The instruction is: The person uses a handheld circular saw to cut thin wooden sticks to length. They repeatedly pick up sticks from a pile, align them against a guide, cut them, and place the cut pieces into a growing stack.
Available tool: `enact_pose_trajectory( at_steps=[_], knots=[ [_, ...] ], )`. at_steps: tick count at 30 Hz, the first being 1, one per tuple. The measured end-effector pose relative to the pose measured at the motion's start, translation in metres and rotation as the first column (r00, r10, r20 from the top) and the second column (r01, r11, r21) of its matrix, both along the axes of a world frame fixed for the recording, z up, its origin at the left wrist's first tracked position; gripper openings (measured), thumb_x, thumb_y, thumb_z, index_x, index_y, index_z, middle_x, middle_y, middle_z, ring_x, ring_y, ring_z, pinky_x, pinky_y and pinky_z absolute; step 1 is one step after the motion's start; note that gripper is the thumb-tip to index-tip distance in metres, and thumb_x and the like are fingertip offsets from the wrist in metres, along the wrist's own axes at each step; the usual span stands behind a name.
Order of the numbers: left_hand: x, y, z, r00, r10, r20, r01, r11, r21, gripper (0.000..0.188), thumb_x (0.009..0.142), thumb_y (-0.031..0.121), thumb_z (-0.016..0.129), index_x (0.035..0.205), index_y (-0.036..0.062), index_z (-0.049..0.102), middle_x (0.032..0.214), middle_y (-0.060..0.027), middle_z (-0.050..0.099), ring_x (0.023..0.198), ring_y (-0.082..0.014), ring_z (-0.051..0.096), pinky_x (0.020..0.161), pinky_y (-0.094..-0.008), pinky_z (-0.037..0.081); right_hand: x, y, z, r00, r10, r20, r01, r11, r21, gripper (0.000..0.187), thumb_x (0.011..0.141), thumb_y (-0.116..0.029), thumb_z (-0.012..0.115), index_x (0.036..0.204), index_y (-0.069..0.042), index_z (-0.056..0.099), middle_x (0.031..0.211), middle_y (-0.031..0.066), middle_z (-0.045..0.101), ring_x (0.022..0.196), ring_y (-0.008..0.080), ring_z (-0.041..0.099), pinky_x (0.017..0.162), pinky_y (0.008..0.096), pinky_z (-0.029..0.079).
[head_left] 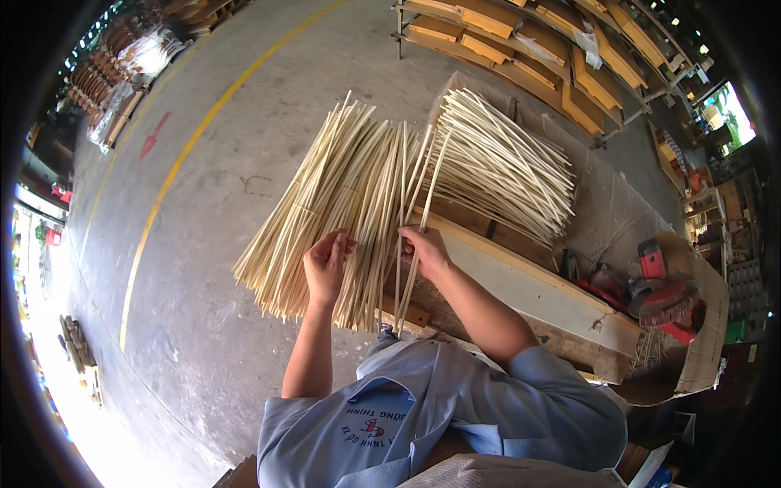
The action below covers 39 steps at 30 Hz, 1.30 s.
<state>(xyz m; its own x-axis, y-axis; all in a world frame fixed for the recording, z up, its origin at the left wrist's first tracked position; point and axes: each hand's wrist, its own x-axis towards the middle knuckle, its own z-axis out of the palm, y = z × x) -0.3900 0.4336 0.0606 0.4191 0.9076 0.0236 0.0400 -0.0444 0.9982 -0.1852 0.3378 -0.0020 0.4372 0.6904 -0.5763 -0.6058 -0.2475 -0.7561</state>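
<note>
Thin pale wooden sticks (436, 175) stand between the fingers of my right hand (427, 248), which is closed round a few of them. They slant upward, their lower ends near my lap. Left of them, my left hand (327, 264) is raised in front of a large pile of similar sticks (305, 199), thumb and fingertips pressed together. Whether anything small is in that pinch, I cannot make out. A thin band seems to circle part of this left pile. Beyond my right hand, a second heap of sticks (504, 167) lies loosely stacked, several crossing at angles.
A long wooden-edged board (521, 285) runs beside my right forearm. At the right, a red power saw (663, 301) stands by a bent cardboard sheet (706, 313). Racks of curved wooden parts (537, 49) stand at the far right; a yellow line (175, 175) crosses the concrete floor.
</note>
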Motion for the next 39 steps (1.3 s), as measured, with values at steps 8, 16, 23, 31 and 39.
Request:
enact_pose_trajectory(
  at_steps=[8, 16, 23, 31, 39],
  knots=[
    [0.004, 0.008, -0.006, 1.000, -0.023, -0.006, 0.022, 1.000, -0.008, 0.029, 0.109, 0.018, 0.062, 0.121, -0.0061, 0.074, 0.087, -0.0041, 0.076, 0.076, -0.0073, 0.065, 0.069, -0.0228, 0.051, 0.005, -0.001, 0.008, 0.986, 0.003, -0.168, 0.001, 1.000, 0.024, 0.021, 0.093, -0.024, 0.080, 0.094, -0.009, 0.064, 0.077, 0.0006, 0.057, 0.066, 0.0148, 0.057, 0.062, 0.0369, 0.054],
    [0.012, 0.000, 0.001, 0.993, -0.107, -0.053, 0.110, 0.993, 0.042, 0.029, 0.107, 0.016, 0.064, 0.125, -0.0067, 0.072, 0.094, -0.0046, 0.078, 0.081, -0.0081, 0.067, 0.071, -0.0238, 0.053, 0.011, 0.010, 0.010, 0.960, 0.102, -0.262, -0.103, 0.995, 0.009, 0.018, 0.093, -0.020, 0.081, 0.089, -0.010, 0.067, 0.072, -0.0017, 0.053, 0.065, 0.0143, 0.052, 0.061, 0.0368, 0.050],
    [0.028, -0.035, 0.020, 0.892, -0.364, -0.268, 0.423, 0.882, 0.207, 0.021, 0.101, 0.010, 0.069, 0.118, 0.0000, 0.077, 0.100, -0.0143, 0.080, 0.081, -0.0141, 0.073, 0.072, -0.0301, 0.057, -0.002, -0.001, 0.023, 0.990, 0.042, -0.131, -0.035, 0.998, 0.050, 0.015, 0.094, -0.023, 0.074, 0.090, -0.011, 0.067, 0.074, 0.0014, 0.059, 0.070, 0.0188, 0.059, 0.065, 0.0376, 0.052],
    [0.040, -0.050, 0.022, 0.822, -0.262, -0.505, 0.434, 0.863, 0.260, 0.024, 0.101, 0.015, 0.066, 0.120, 0.0016, 0.073, 0.095, -0.0240, 0.074, 0.087, -0.0395, 0.075, 0.074, -0.0405, 0.058, 0.046, -0.064, 0.035, 0.983, -0.060, -0.172, 0.076, 0.993, 0.090, 0.016, 0.099, -0.022, 0.070, 0.096, -0.010, 0.060, 0.066, -0.0044, 0.049, 0.055, 0.0136, 0.048, 0.063, 0.0369, 0.053],
    [0.098, -0.112, 0.065, 0.761, -0.599, 0.249, 0.623, 0.782, -0.023, 0.082, 0.100, 0.037, 0.075, 0.160, -0.0038, 0.038, 0.137, -0.0173, 0.067, 0.117, -0.0219, 0.066, 0.102, -0.0346, 0.050, 0.061, -0.164, 0.134, 0.893, 0.218, 0.394, -0.358, 0.875, 0.328, 0.022, 0.104, -0.024, 0.070, 0.110, -0.004, 0.066, 0.067, -0.0035, 0.052, 0.054, 0.0079, 0.050, 0.061, 0.0325, 0.055]
  ],
)
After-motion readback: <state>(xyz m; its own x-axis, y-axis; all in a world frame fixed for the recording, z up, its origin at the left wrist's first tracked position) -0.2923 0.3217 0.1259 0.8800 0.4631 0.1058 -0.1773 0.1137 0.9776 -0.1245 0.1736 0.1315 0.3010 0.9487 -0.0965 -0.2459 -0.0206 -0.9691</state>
